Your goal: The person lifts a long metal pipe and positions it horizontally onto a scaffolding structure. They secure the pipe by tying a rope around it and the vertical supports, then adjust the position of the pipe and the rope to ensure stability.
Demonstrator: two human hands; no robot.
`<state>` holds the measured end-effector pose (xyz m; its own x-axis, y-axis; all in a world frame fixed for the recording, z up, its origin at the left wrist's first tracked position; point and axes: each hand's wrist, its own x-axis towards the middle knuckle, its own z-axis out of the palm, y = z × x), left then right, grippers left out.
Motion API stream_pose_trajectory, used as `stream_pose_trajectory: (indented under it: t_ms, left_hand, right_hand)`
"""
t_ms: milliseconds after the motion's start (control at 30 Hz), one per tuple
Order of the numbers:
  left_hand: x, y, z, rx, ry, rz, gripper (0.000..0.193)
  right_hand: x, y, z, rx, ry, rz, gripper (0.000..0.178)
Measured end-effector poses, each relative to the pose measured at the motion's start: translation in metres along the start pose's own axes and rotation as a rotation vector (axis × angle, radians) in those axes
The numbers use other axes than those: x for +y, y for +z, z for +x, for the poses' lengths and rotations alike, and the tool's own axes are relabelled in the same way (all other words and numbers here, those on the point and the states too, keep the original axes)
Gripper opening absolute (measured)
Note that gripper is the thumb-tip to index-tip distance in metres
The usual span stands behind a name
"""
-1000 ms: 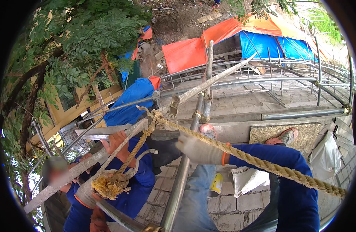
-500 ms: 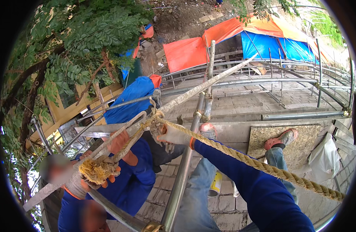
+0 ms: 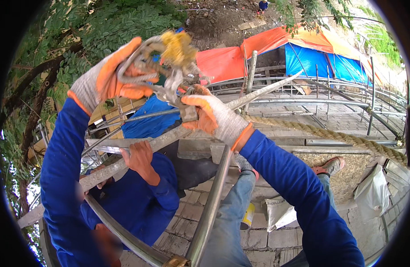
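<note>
My left hand [image 3: 111, 76], in a grey and orange work glove, is raised at the upper left and closed round a loop of rope [image 3: 140, 66]. The rope's frayed yellow end [image 3: 177, 46] sticks up beyond it, blurred. My right hand [image 3: 216, 113], gloved alike, grips what looks like a grey metal clamp [image 3: 189, 112], partly hidden by its fingers. Thick twisted rope [image 3: 329, 135] runs from beside my right wrist to the right edge. Below both hands slants a long, pale, dirty pole [image 3: 165, 139]. A co-worker's bare hand [image 3: 142, 161] rests on this pole.
A co-worker in blue [image 3: 142, 200] crouches at lower left. Steel rails [image 3: 209, 209] rise in front of me. A yellow can [image 3: 247, 217] and a white sack [image 3: 279, 212] sit near my feet. Orange tarpaulin [image 3: 269, 42] lies beyond; tree branches [image 3: 120, 26] hang upper left.
Both my hands have risen, lifting the rope and frayed end up off the pole, where they were wrapped before. The co-worker's hand still touches the pole. More of the white sack shows.
</note>
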<state>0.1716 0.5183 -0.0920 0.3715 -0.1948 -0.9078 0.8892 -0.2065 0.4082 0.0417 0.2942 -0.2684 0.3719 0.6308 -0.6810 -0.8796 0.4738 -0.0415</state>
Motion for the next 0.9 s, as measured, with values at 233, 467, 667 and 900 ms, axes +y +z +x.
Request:
stream_pose_trajectory:
  t_ms: [233,467,667,900]
  left_hand:
    - [-0.026,0.083,0.191,0.126,0.281,0.24,0.067]
    - [-0.073,0.189,0.242,0.296,0.304,0.961,0.088]
    - [-0.129,0.216,0.254,0.006,0.186,0.978,0.074]
    - [-0.186,0.236,0.245,-0.213,0.129,1.099,0.075]
  right_hand:
    - [-0.017,-0.035,0.018,0.21,-0.165,0.425,0.041]
    - [0.013,-0.103,0.036,0.311,-0.126,0.556,0.04]
    - [0.069,-0.207,0.035,0.018,-0.24,0.357,0.041]
    - [0.073,-0.145,-0.035,0.335,-0.156,0.549,0.022]
